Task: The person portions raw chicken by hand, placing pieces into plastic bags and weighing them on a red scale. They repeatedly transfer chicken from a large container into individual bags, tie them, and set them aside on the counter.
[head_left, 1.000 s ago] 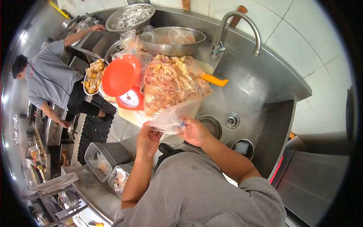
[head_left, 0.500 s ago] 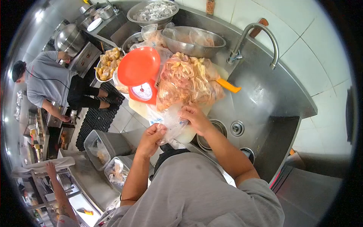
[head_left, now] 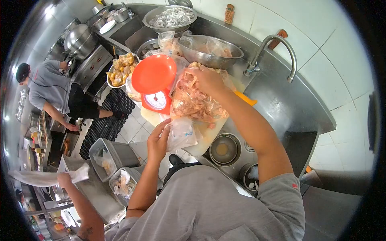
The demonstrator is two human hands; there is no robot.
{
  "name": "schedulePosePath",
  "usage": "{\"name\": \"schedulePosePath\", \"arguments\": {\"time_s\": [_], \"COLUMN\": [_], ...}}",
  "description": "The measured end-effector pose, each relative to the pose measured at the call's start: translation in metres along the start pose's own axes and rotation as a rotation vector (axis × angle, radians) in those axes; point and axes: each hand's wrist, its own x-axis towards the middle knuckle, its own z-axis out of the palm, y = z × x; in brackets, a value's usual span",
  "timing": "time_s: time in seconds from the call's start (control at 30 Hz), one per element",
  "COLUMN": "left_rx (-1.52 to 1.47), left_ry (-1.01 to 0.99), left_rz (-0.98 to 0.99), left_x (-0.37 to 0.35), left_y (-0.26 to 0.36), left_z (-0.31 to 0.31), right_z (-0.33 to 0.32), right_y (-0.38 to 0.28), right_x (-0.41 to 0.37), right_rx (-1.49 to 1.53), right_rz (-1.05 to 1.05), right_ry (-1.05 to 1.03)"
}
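My left hand [head_left: 158, 138] pinches the edge of a small clear plastic bag [head_left: 183, 134], which hangs loosely at the front of the white cutting board [head_left: 213, 132]. On top of a large heap of raw chicken [head_left: 197, 102] rests my right hand [head_left: 208, 80], its fingers curled into the pieces and partly hidden. The heap lies on a big clear bag on the board. Just left of it stands a red kitchen scale [head_left: 155, 74] with a round dial. A yellow knife handle [head_left: 245, 97] sticks out to the right of the heap.
Behind the heap are a steel colander [head_left: 211, 50] and a bowl of grey-white pieces [head_left: 169, 18]. The sink [head_left: 281, 108] with its tap [head_left: 277, 40] lies right. Grey bins [head_left: 114, 154] stand lower left. A co-worker [head_left: 54, 88] works at the left; another person's arm [head_left: 78, 201] holds a cloth.
My right hand has left the small bag and moved up onto the raw chicken. My left hand keeps the small bag. The other person's arm has lifted a white cloth.
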Motion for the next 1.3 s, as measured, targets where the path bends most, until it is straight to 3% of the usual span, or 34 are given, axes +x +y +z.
{"name": "schedulePosePath", "arguments": {"time_s": [0.2,0.33,0.5,0.6,0.7,0.8,1.03,1.23,1.3], "left_rx": [-0.500,-0.732,-0.750,-0.742,-0.751,-0.762,-0.837,-0.865,-0.881], "left_ry": [-0.050,-0.069,-0.066,-0.119,-0.141,-0.073,-0.101,-0.063,-0.082], "left_rz": [-0.376,-0.492,-0.475,-0.465,-0.465,-0.485,-0.503,-0.499,-0.490], "left_x": [0.011,0.018,0.025,0.028,0.029,0.034,0.040,0.041,0.044], "left_y": [-0.005,0.000,-0.007,-0.005,-0.006,-0.004,-0.013,-0.008,-0.009], "left_z": [0.000,0.005,0.023,0.023,0.022,0.027,0.031,0.031,0.032], "right_z": [-0.024,-0.057,-0.043,-0.053,-0.069,-0.092,-0.037,-0.071,-0.094], "right_y": [0.027,0.010,0.019,0.010,0.006,0.002,0.027,0.007,-0.010], "right_x": [0.005,0.003,0.020,0.023,0.039,0.044,0.030,0.013,0.004], "right_rx": [0.425,0.412,0.166,-0.020,0.111,0.477,0.234,0.716,0.856], "right_rz": [-0.018,0.016,-0.278,-0.200,-0.202,0.076,0.017,0.105,0.043], "right_ry": [0.024,0.022,0.228,0.282,0.286,0.002,-0.045,-0.126,-0.133]}}
